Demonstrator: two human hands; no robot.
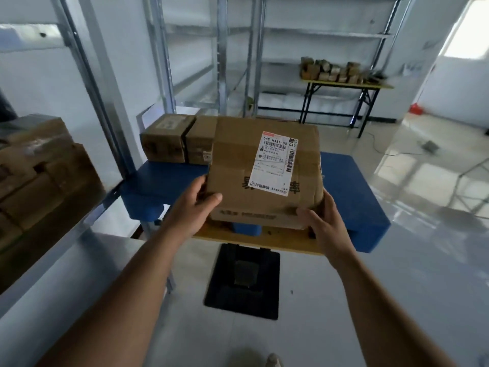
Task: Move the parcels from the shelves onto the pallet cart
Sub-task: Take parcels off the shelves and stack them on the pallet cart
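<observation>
Two hands carry one cardboard parcel (266, 173) here, and you hold it above the near half of the blue pallet cart (354, 197). Your left hand (195, 205) clasps the parcel's near left corner, thumb lying across the top face and fingers tucked beneath. Your right hand (321, 221) wraps the near right corner, thumb along the front edge, fingers curled under and out of sight. The carton looks stiff enough to keep its shape, though its top is creased and taped, so it will probably give a little under pressure. Judging by how easily you hold it at two corners, it seems light to moderate in weight. Plain cardboard offers decent friction; support from underneath is the safest hold, not the glossy shipping label (275, 162) on top. Beyond the parcel, at the cart's far left corner, two smaller parcels (176, 140) already sit side by side and touching. Left of the cart, more boxes (39, 176) remain on the shelf (111, 107).
</observation>
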